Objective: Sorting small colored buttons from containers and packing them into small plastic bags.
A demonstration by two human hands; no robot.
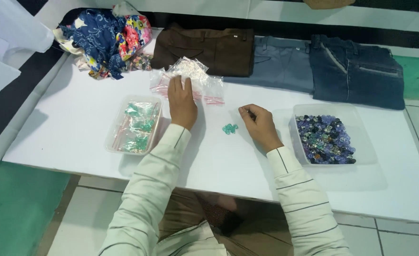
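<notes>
My left hand (181, 100) reaches forward with fingers spread flat on a pile of small clear zip bags (190, 78) with red seal strips. My right hand (258, 123) rests on the white table (67, 128), fingers curled and pinched together; what it pinches is too small to see. A few small teal beads (230, 128) lie loose on the table just left of that hand. A clear tray (134, 124) left of my left forearm holds filled bags of teal beads.
A clear tray (325, 137) of purple and blue beads stands at the right. Folded brown (209, 47), grey (278, 61) and dark denim trousers (361, 71) lie along the back, with crumpled patterned cloth (107, 38) at the back left.
</notes>
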